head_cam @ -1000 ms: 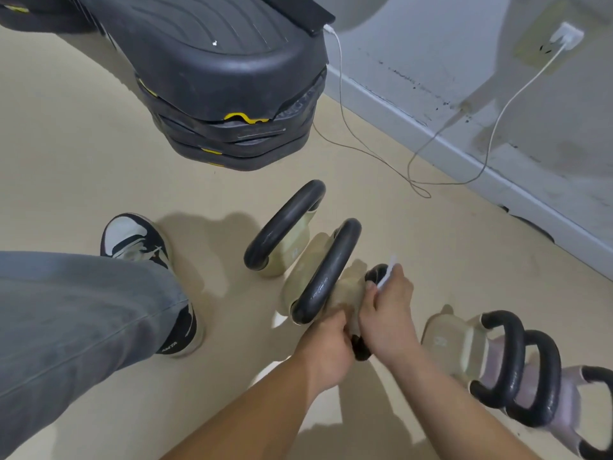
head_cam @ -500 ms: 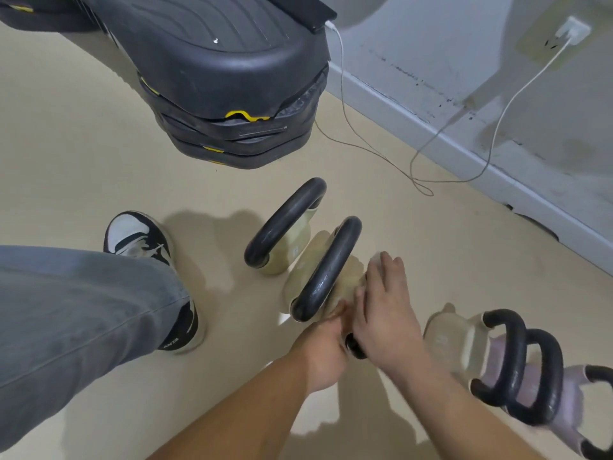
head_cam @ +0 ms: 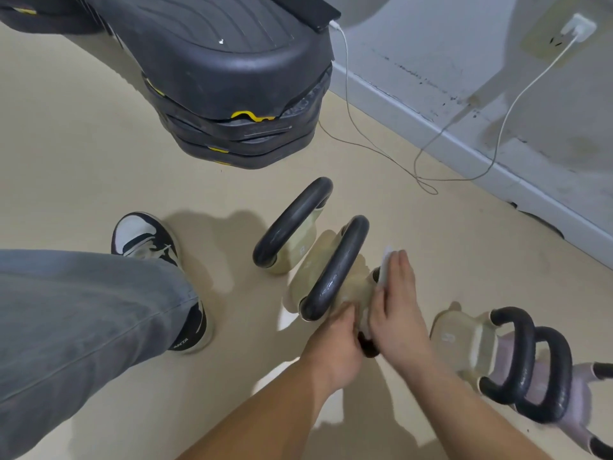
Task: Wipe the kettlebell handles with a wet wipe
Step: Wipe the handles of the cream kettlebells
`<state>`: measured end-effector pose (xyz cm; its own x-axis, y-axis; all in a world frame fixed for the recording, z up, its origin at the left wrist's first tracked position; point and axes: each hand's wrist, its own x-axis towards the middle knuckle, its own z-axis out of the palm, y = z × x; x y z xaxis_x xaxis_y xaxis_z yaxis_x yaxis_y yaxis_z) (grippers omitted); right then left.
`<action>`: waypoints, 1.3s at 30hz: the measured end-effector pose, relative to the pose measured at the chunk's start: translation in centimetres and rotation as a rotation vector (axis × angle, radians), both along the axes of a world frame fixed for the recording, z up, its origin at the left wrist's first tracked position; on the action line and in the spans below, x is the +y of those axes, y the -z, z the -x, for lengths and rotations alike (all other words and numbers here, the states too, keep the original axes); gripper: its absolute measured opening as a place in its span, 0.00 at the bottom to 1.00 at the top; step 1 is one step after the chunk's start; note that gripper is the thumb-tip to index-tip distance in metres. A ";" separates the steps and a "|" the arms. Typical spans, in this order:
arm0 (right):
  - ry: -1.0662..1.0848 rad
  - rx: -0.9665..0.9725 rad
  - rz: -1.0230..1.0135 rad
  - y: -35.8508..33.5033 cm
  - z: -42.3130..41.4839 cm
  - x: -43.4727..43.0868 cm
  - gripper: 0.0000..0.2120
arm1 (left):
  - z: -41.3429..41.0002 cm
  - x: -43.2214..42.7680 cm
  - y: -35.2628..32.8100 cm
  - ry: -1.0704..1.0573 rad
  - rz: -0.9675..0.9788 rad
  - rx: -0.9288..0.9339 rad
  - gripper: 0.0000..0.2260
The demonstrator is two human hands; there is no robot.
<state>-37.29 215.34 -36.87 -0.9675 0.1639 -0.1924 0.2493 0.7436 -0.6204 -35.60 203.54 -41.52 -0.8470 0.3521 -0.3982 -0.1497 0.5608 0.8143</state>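
Several pale kettlebells with black handles stand on the beige floor. The nearest of the left group [head_cam: 360, 287] sits under both my hands. My right hand [head_cam: 394, 303] lies along its handle [head_cam: 368, 348], fingers straight, and presses a white wet wipe [head_cam: 385, 263] onto it; the wipe's edge shows beside the fingertips. My left hand [head_cam: 335, 346] grips the same kettlebell at the near end of the handle. Two more kettlebells stand just beyond, one handle [head_cam: 335, 270] close to my hands and another [head_cam: 292, 224] farther off.
More kettlebells [head_cam: 517, 360] stand close on the right. A stack of black step platforms [head_cam: 232, 94] fills the top. A white charger cable [head_cam: 381, 154] trails across the floor to a wall socket [head_cam: 578, 28]. My leg in grey trousers and a sneaker [head_cam: 146, 240] are at left.
My right hand went from pinching the wipe at the handle's far end to lying flat along the handle with the wipe under it. My left hand kept its grip.
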 end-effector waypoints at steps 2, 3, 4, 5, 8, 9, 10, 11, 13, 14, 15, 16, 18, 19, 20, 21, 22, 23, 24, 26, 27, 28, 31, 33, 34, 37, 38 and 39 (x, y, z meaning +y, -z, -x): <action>0.159 -0.145 0.127 -0.7 3.5 0.6 0.11 | -0.2 0.2 -0.8 -0.081 -0.093 -0.146 0.12; 0.241 -0.244 0.208 -1.2 4.8 0.8 0.10 | 0.0 0.3 -1.3 -0.119 -0.081 -0.149 0.10; 0.300 -0.339 0.286 -1.8 5.7 1.0 0.10 | 0.0 0.4 -1.4 -0.135 -0.082 -0.126 0.10; 0.339 -0.404 0.345 -2.2 6.1 1.2 0.11 | 0.0 0.4 -1.3 -0.134 -0.076 -0.112 0.13; 0.376 -0.386 0.340 -3.0 5.4 0.6 0.13 | 0.0 0.0 -1.5 -0.156 -0.091 -0.222 0.20; 0.388 -0.329 0.312 -2.9 4.6 -0.1 0.13 | 0.1 -0.2 -1.2 -0.161 -0.115 -0.237 0.21; 0.398 -0.283 0.287 -2.8 3.6 -0.8 0.13 | 0.4 -0.3 -1.4 -0.168 -0.125 -0.262 0.22; 0.409 -0.250 0.279 -2.8 2.4 -1.6 0.14 | 0.4 -0.4 -1.3 -0.173 -0.152 -0.283 0.22; 0.431 -0.217 0.275 -2.6 -0.2 -3.0 0.14 | 0.6 -0.6 -0.7 -0.231 -0.335 -0.372 0.18; 0.437 -0.205 0.265 -2.5 -1.6 -3.7 0.11 | 0.6 -0.6 -1.0 -0.243 -0.374 -0.408 0.12; 0.445 -0.200 0.260 -2.3 -2.8 -4.3 0.07 | 0.6 -0.7 -1.4 -0.287 -0.383 -0.448 0.07; 0.458 -0.203 0.269 -2.1 -3.8 -4.8 0.06 | 0.4 -0.9 -1.1 -0.285 -0.446 -0.463 0.05; 0.484 -0.205 0.340 -1.7 -5.2 -5.4 0.08 | 0.3 -0.3 -1.8 -0.326 -0.513 -0.525 0.08; 0.494 -0.203 0.378 -1.8 -5.4 -5.4 0.09 | 0.3 -0.3 -1.9 -0.353 -0.548 -0.557 0.11; 0.509 -0.209 0.401 -1.9 -5.4 -5.3 0.09 | 0.4 -0.3 -1.8 -0.358 -0.541 -0.555 0.14; 0.533 -0.219 0.426 -2.1 -5.1 -5.1 0.07 | 0.6 -0.2 -1.7 -0.387 -0.551 -0.555 0.15; 0.563 -0.224 0.455 -2.6 -4.7 -4.8 0.04 | 0.6 -0.3 -1.5 -0.415 -0.558 -0.582 0.15; 0.586 -0.235 0.481 -3.0 -4.0 -4.5 0.05 | 0.7 -0.3 -1.6 -0.426 -0.563 -0.633 0.15; 0.598 -0.247 0.504 -3.5 -3.3 -4.1 0.09 | 0.8 -0.1 -1.4 -0.429 -0.592 -0.661 0.16; 0.648 -0.287 0.592 -4.5 -1.6 -3.2 0.18 | 0.9 -0.1 -1.5 -0.427 -0.670 -0.662 0.17; 0.698 -0.333 0.650 -4.9 -0.7 -2.6 0.20 | 0.8 -0.1 -2.1 -0.431 -0.733 -0.695 0.17; 0.756 -0.393 0.704 -5.2 0.1 -2.1 0.22 | 0.5 0.1 -2.0 -0.408 -0.785 -0.697 0.17; 0.883 -0.520 0.891 -5.8 1.4 -1.0 0.26 | 0.1 1.0 -1.4 -0.433 -0.843 -0.724 0.16; 0.950 -0.534 1.024 -6.0 1.8 -0.9 0.28 | -0.2 1.6 -0.2 -0.431 -0.693 -0.645 0.17; 0.949 -0.502 1.081 -6.3 1.8 -0.9 0.27 | -0.6 2.0 0.6 -0.401 -0.658 -0.625 0.18; 1.068 -0.435 1.137 -5.8 1.9 0.8 0.23 | -1.1 2.8 0.8 -0.317 -0.449 -0.492 0.28; 1.114 -0.457 1.183 -6.1 1.8 1.3 0.20 | -1.1 3.2 0.6 -0.286 -0.366 -0.475 0.32; 1.126 -0.478 1.261 -6.4 1.8 1.8 0.19 | -1.2 3.7 0.6 -0.233 -0.325 -0.455 0.34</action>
<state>-39.09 217.13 -30.47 -0.3235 0.1942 -0.9261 0.5745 -0.7374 -0.3553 -34.42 207.24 -42.10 -0.6865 0.3422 -0.6415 -0.6121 0.2042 0.7640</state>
